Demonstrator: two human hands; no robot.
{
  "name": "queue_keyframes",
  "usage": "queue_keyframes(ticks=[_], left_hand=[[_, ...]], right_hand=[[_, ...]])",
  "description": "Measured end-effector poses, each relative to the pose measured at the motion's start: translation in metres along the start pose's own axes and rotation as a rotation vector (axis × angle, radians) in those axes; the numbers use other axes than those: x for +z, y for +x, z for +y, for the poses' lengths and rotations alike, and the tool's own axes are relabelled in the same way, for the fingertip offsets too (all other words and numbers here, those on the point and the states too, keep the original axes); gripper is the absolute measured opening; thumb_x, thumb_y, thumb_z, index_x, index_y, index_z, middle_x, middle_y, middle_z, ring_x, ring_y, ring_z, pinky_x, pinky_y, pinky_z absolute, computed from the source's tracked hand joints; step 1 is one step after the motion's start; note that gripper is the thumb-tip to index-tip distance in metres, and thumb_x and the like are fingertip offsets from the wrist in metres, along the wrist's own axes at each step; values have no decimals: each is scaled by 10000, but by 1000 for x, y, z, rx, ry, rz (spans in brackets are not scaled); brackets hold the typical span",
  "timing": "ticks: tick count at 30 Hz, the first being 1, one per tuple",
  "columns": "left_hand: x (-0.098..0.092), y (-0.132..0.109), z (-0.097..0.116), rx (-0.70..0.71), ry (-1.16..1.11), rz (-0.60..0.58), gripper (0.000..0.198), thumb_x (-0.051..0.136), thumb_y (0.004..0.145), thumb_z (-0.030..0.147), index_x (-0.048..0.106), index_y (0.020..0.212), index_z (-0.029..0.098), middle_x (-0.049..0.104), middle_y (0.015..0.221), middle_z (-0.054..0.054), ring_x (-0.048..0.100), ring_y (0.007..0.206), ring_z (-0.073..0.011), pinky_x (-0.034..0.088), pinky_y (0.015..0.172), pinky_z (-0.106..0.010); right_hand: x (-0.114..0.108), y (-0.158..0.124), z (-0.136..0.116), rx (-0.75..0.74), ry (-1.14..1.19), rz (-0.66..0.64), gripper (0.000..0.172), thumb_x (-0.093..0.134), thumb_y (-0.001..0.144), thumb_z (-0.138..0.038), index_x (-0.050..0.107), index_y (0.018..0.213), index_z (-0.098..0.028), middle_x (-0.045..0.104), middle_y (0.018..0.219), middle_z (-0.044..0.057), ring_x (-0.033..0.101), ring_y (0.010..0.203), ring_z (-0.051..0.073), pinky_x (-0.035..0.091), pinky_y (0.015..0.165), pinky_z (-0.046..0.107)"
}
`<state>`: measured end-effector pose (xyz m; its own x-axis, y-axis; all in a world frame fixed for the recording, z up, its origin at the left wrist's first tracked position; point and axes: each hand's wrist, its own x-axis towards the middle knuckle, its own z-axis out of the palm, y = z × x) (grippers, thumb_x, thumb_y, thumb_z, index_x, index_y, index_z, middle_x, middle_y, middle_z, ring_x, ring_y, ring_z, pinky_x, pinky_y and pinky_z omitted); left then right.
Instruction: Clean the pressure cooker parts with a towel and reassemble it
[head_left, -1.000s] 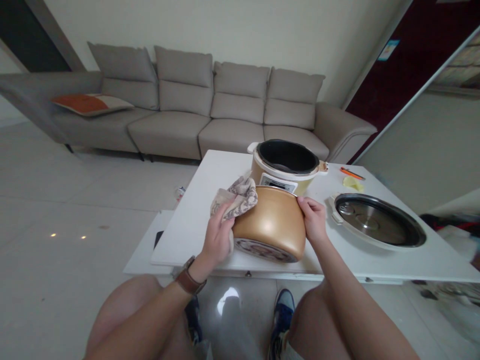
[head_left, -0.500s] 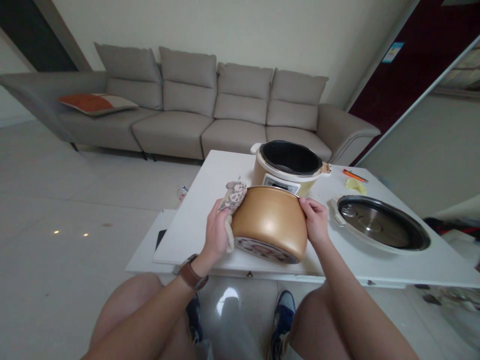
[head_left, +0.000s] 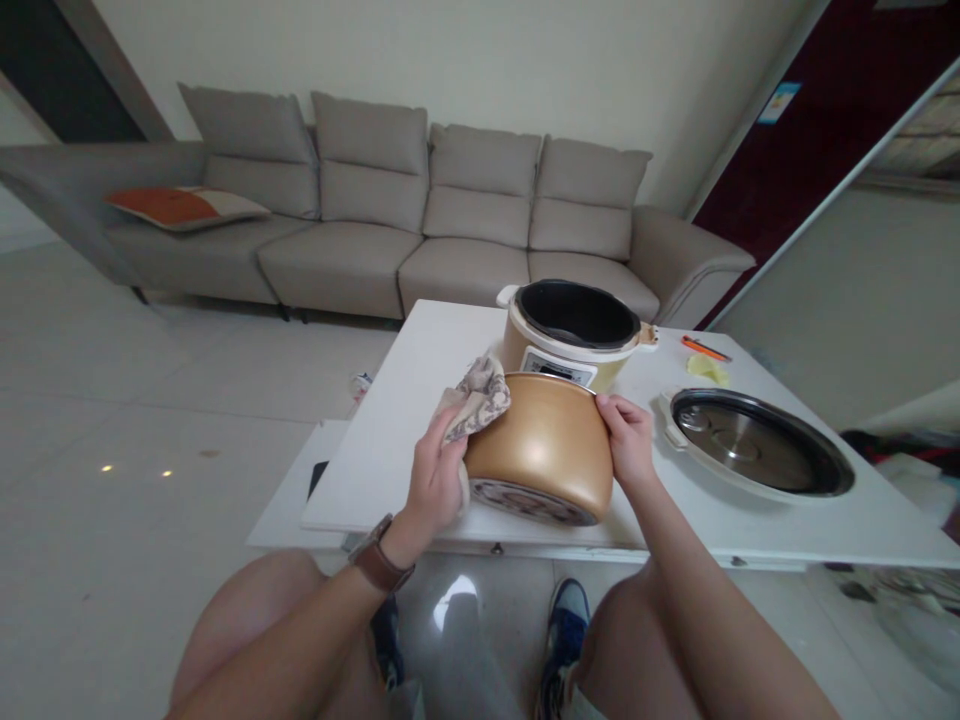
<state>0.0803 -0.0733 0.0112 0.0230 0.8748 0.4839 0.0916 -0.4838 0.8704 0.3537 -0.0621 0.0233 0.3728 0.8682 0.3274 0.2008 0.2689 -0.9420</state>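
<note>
A gold inner pot (head_left: 547,440) is tilted over the front edge of the table, its dark-patterned underside turned toward me. My right hand (head_left: 627,436) grips its rim on the right, thumb on the outside. On the left side, my left hand (head_left: 436,466) is closed on a patterned cloth (head_left: 480,398) that lies against the pot's wall and rim. Just behind stands the rice cooker body (head_left: 517,345), with its dark opening facing up. The cooker's lid (head_left: 686,445) lies inner side up to the right of my right hand.
The white table (head_left: 382,450) carries everything. An orange-handled tool (head_left: 705,349) and a pale yellow piece (head_left: 707,369) lie at its back right. A grey sofa (head_left: 465,270) with an orange cushion (head_left: 176,207) stands behind. My knees are close beneath the table's front edge.
My left hand has slid the cloth up and inward on the pot's left wall, and the cloth is spread wider near the rim. My right hand keeps its grip; the pot stays nearly in place.
</note>
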Motion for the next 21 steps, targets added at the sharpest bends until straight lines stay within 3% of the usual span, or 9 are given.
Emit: queue_keyframes(ticks=[4,6,9,15,21], left_hand=[[-4,-3,-3,272,56,-131,473,506,953,214,612,1412,247,619,1477,-71,534,1401,-268,372,1210,-440],[-4,-3,-3,314,60,-152,486,501,954,207,604,1427,256,601,1499,-64,516,1421,-264,359,1223,-441],[-2,-3,-1,185,27,-90,459,502,942,224,627,1384,226,633,1455,-73,560,1367,-272,396,1191,-441],[4,8,12,-188,-61,109,271,477,928,275,678,1091,197,731,1089,-52,654,1066,-230,489,984,-326],[3,17,-11,-343,-140,241,210,489,876,325,642,924,190,695,974,-41,621,981,-207,473,929,-295]], right_hand=[[0,1,2,6,-2,-7,529,763,777,-624,572,543,-189,463,558,-31,359,563,111,267,536,286],[0,1,1,7,0,-8,539,764,768,-635,563,537,-191,450,549,-34,349,555,110,262,529,286],[1,1,0,-1,-2,-10,542,764,769,-634,554,534,-194,440,541,-37,341,548,109,261,523,286],[2,1,0,-9,-10,-9,529,756,788,-615,555,538,-194,457,549,-33,352,553,111,272,528,287],[2,0,1,6,-11,1,525,764,769,-632,578,549,-194,478,550,-29,356,550,113,267,518,285]])
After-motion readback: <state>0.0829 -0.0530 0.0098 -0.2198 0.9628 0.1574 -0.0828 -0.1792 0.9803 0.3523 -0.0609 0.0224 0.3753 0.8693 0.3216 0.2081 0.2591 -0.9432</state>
